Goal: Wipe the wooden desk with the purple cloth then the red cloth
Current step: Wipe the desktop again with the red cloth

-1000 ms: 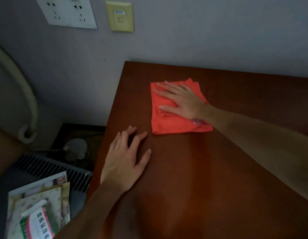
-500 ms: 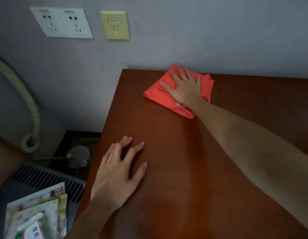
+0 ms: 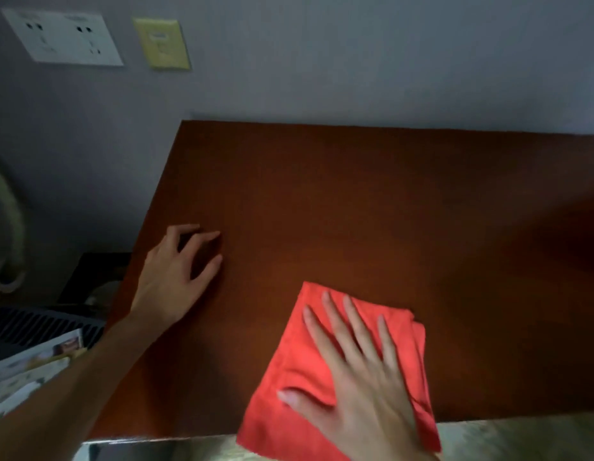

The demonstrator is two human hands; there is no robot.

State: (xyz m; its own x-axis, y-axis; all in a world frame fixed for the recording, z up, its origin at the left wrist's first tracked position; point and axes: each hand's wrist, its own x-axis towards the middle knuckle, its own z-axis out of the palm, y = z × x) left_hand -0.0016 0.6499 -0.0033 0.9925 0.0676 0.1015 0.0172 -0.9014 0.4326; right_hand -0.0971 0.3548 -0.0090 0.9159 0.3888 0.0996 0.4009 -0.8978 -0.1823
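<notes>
The folded red cloth (image 3: 289, 394) lies at the near edge of the dark wooden desk (image 3: 355, 201), its lower corner hanging slightly over the edge. My right hand (image 3: 358, 390) presses flat on it with fingers spread and straight. My left hand (image 3: 176, 277) rests on the bare desk near its left edge, fingers spread and slightly bent, holding nothing. No purple cloth is in view.
The desk's far edge meets a grey wall with white sockets (image 3: 63, 38) and a yellow switch plate (image 3: 162, 43). Left of the desk are a pale hose (image 3: 13, 227), a dark grille (image 3: 39, 324) and printed packets (image 3: 29, 371). Pale floor (image 3: 521, 437) shows below the near edge.
My right hand has dragged the red cloth from the far edge by the wall back to the near edge. My left hand stays on the desk's left side.
</notes>
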